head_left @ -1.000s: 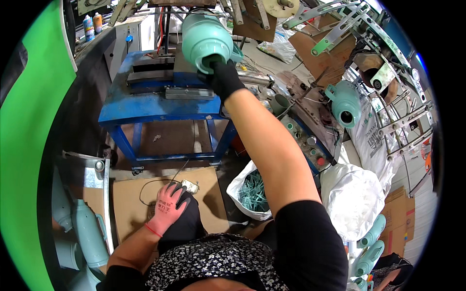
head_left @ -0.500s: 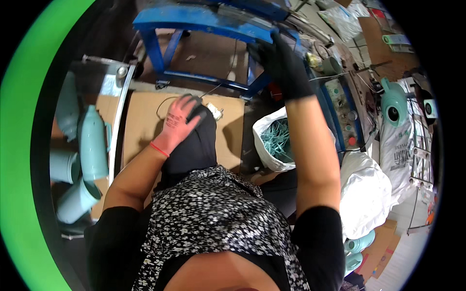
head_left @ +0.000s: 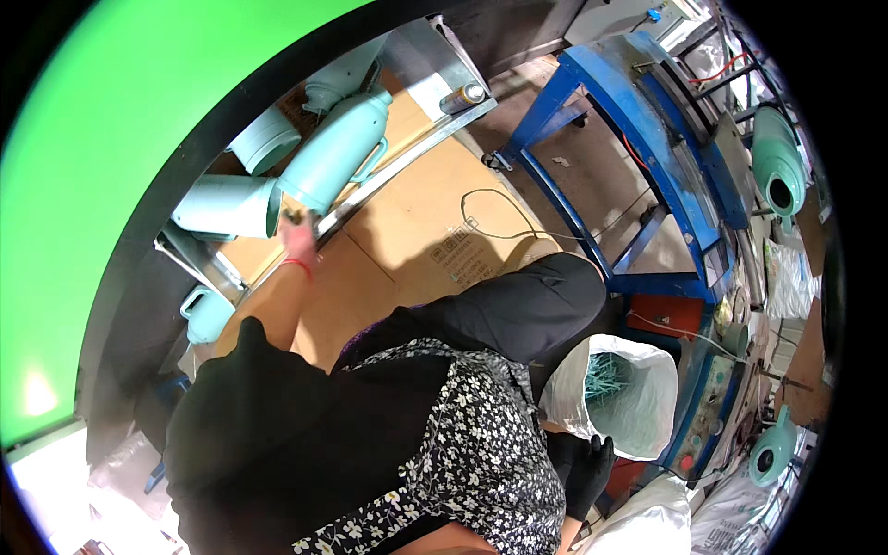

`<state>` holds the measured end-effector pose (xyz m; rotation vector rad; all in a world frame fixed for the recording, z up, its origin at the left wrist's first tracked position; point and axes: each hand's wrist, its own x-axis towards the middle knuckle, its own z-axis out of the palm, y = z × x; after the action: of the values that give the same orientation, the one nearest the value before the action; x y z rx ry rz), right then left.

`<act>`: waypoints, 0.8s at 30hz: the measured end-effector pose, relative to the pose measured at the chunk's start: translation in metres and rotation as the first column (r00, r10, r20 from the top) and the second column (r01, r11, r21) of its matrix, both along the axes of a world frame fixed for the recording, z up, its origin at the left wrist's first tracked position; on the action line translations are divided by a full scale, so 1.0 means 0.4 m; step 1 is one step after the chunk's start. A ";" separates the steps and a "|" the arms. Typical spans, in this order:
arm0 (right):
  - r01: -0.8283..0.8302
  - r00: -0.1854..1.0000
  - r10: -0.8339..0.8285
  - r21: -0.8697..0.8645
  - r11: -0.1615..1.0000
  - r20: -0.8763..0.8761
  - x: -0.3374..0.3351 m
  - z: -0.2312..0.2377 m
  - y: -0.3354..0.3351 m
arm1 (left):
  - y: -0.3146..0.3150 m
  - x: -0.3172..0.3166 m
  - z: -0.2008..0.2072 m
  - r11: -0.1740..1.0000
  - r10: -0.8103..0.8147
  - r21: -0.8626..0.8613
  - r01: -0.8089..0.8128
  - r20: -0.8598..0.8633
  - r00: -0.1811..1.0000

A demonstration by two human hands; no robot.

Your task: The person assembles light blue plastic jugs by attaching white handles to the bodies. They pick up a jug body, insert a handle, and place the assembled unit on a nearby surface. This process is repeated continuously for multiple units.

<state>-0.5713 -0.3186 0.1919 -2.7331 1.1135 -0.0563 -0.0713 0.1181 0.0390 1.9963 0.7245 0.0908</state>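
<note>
A pale-teal cylindrical jug with a side handle [head_left: 335,153] lies on brown cardboard [head_left: 407,109]. The blurred pink-gloved left hand [head_left: 298,238] is at its base, grip unclear; the black-gloved right hand [head_left: 588,474], fingers loosely parted, hangs beside a white bag [head_left: 645,393].

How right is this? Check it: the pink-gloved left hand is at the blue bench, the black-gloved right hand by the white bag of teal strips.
One error: the head view shows the pink-gloved left hand close to a mint-green bottle, away from the blue bench. The black-gloved right hand is indeed by the white bag of teal strips.
</note>
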 end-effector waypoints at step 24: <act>-0.154 0.089 -0.890 0.888 0.432 0.448 0.187 0.154 0.096 | -0.494 -0.050 0.629 -0.663 -0.683 0.235 0.711 0.197 -0.703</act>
<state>-0.4967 -0.2802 0.2534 -0.8568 1.0328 -0.9687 -0.0914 -0.0794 0.2906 1.4782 -1.8665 -0.8501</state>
